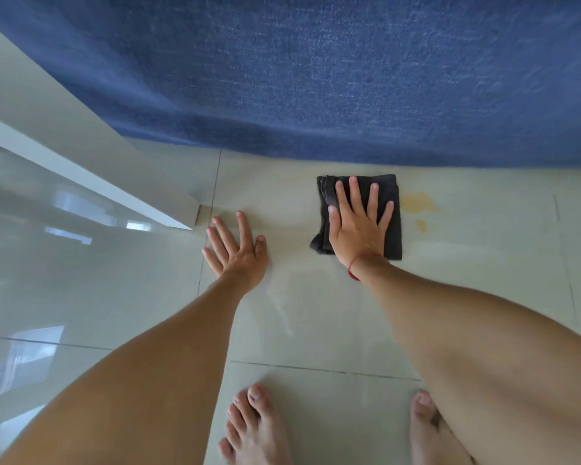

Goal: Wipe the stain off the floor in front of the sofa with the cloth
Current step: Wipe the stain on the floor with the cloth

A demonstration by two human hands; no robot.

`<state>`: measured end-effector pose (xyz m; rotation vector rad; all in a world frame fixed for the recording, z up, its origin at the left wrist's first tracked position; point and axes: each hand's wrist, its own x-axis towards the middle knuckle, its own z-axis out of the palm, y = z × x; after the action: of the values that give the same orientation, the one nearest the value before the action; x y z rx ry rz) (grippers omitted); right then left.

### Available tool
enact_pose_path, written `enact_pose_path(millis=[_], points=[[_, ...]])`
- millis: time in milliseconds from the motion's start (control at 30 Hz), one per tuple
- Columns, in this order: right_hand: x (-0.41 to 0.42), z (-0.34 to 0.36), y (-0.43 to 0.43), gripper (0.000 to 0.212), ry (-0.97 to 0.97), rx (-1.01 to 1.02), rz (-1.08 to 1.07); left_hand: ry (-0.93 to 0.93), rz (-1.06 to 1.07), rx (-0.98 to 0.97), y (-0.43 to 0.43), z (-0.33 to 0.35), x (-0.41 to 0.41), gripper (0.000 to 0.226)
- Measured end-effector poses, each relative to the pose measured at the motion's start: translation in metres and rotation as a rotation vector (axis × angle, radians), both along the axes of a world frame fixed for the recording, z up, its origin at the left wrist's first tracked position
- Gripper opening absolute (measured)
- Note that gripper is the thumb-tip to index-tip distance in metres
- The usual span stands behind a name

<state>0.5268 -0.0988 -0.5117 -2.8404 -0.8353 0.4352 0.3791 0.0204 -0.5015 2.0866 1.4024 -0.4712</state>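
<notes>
A folded dark grey cloth (391, 229) lies flat on the pale tiled floor just in front of the blue sofa (349, 78). My right hand (358, 223) presses flat on the cloth with its fingers spread; a red string circles the wrist. A yellowish stain (418, 201) marks the tile right beside the cloth's right edge, with a smaller spot (421, 225) below it. My left hand (235, 246) rests palm down on the bare floor to the left of the cloth, fingers apart, holding nothing.
A glossy white low table (81, 169) runs along the left, its corner close to my left hand. My bare feet (255, 427) stand on the tiles at the bottom. Grout lines cross the floor (316, 313).
</notes>
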Motion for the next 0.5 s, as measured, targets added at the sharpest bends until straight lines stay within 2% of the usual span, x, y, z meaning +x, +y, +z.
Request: enact_pose_path(millis=[267,400,500], points=[[-0.019,0.001,0.051,0.052,0.034,0.035,0.191,0.04,-0.023,-0.036,0.002,0.004,0.002,0.061],[-0.038,0.002,0.012,0.052,0.039,0.053,0.434,0.048,-0.023,-0.047,0.002,0.01,0.001,0.061],[-0.027,-0.001,-0.032,0.051,-0.011,0.046,0.481,0.036,-0.025,-0.056,0.001,0.01,0.001,0.061]])
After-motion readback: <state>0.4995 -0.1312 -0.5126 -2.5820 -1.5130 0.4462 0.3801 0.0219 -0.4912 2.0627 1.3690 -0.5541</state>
